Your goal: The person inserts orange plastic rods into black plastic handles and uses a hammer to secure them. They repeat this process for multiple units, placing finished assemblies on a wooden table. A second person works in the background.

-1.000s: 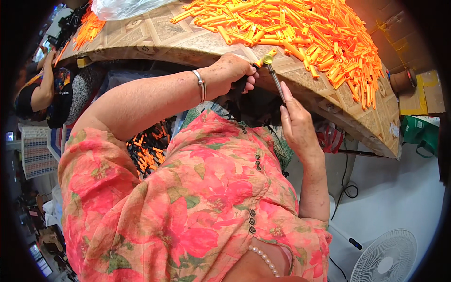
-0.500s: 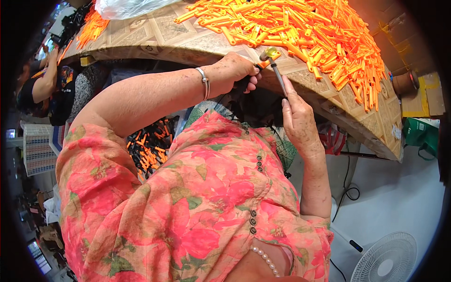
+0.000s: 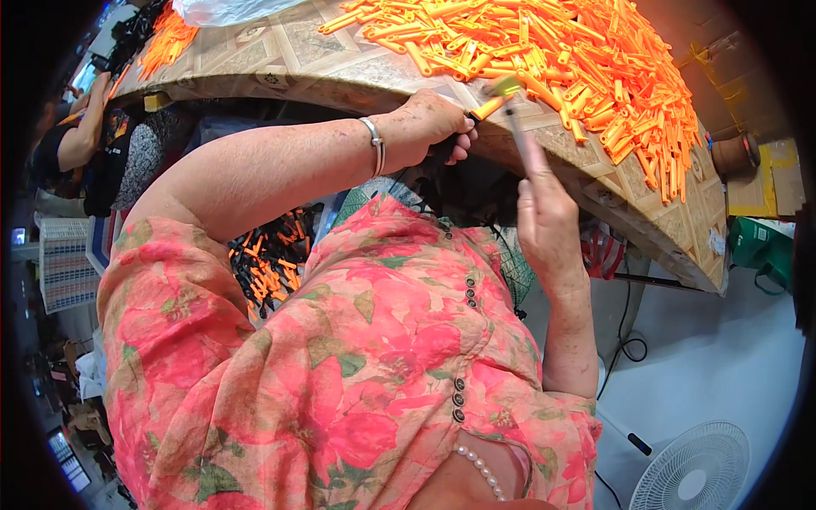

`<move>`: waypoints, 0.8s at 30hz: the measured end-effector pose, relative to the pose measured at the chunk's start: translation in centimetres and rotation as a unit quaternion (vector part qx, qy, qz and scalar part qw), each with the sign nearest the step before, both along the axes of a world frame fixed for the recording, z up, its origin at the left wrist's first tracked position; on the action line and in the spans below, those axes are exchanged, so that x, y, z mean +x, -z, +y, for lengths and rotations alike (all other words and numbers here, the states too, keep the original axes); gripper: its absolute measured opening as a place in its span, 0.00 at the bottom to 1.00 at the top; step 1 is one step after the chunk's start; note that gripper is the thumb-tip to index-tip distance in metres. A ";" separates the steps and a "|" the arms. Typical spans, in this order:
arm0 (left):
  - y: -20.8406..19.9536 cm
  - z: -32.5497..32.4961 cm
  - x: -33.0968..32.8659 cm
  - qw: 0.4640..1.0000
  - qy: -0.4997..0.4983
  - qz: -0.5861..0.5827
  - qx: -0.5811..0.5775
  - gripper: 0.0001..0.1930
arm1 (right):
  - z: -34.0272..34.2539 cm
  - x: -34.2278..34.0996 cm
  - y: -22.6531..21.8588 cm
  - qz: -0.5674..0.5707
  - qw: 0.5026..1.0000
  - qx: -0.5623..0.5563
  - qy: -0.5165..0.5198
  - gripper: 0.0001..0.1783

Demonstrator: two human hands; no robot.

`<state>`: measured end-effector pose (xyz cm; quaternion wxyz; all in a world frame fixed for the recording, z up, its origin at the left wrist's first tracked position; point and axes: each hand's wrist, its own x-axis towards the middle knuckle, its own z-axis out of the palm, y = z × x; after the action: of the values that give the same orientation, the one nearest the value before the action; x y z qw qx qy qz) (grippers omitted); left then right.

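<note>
I'd call this a workshop, hand assembly by the look of it. I see orange plastic parts (image 3: 544, 59) heaped loose on a table (image 3: 327, 64), more black and orange pieces (image 3: 274, 263) piled lower down, a hammer-like tool (image 3: 517, 127), yellow-taped cardboard (image 3: 789, 174) and another person (image 3: 81, 149) by the table's left end.

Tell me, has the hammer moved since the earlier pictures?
Yes. Judged against the table, the hammer has shifted: its head, now blurred, is higher and somewhat further right in the picture, nearer the orange pile.
</note>
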<state>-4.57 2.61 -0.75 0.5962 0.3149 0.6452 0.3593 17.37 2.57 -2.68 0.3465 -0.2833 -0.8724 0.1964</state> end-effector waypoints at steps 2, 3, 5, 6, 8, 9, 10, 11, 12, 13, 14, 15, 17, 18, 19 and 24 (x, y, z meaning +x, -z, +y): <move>0.0 0.2 0.0 1.000 0.003 0.006 0.006 0.09 | 0.4 0.1 0.8 -0.102 0.993 -0.062 0.024 0.34; -0.2 0.3 0.0 1.000 0.003 0.005 0.005 0.09 | 0.3 0.3 0.4 -0.097 0.993 -0.071 0.016 0.34; -0.2 0.1 0.0 1.000 -0.001 0.002 0.001 0.09 | 0.4 0.3 0.0 -0.084 0.995 -0.061 0.011 0.33; -0.2 0.0 0.0 1.000 -0.005 -0.003 0.001 0.09 | 0.4 0.2 -0.1 -0.077 0.995 -0.056 0.009 0.33; 0.0 -0.1 0.1 1.000 -0.014 -0.016 0.002 0.09 | 0.2 0.0 -0.3 0.004 1.000 -0.005 0.003 0.33; 0.1 0.0 0.0 1.000 -0.014 -0.014 0.003 0.09 | 0.2 0.0 -0.3 0.045 0.999 0.020 0.000 0.32; 0.1 0.2 0.0 1.000 -0.012 -0.009 0.003 0.09 | 0.1 0.1 -0.1 0.001 1.000 -0.007 -0.005 0.32; 0.1 0.2 0.0 1.000 -0.010 -0.005 0.004 0.09 | 0.0 0.3 0.3 -0.043 0.998 -0.034 -0.010 0.32; 0.0 0.1 0.1 1.000 -0.008 -0.001 0.000 0.09 | -0.1 0.4 0.7 -0.087 0.994 -0.060 -0.016 0.32; -0.1 0.1 0.1 1.000 -0.005 0.001 0.000 0.09 | 0.0 0.3 0.8 -0.073 0.996 -0.049 -0.017 0.32; -0.2 0.0 0.1 1.000 -0.003 0.003 -0.001 0.09 | 0.0 0.3 0.5 -0.065 0.997 -0.048 -0.009 0.32; -0.2 0.1 0.2 1.000 -0.009 -0.003 0.000 0.09 | 0.1 0.3 -0.1 -0.057 0.997 -0.047 -0.002 0.32; 0.0 0.1 0.2 1.000 -0.024 -0.013 -0.002 0.09 | 0.2 0.1 -0.3 0.005 1.000 0.006 -0.007 0.33; 0.1 0.1 0.2 1.000 -0.021 -0.010 -0.001 0.09 | 0.2 0.0 -0.1 -0.016 1.000 -0.005 -0.007 0.33; 0.2 0.2 0.1 1.000 -0.015 -0.006 -0.001 0.09 | 0.1 0.1 0.2 -0.037 0.999 -0.017 -0.005 0.33; -0.3 -0.1 0.2 1.000 -0.009 0.010 -0.003 0.09 | 0.2 0.4 -0.1 -0.115 0.991 -0.069 0.011 0.33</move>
<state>-4.39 2.53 -0.48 0.5876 0.3113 0.6548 0.3594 17.82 2.77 -2.58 0.2259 -0.3366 -0.8877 0.2181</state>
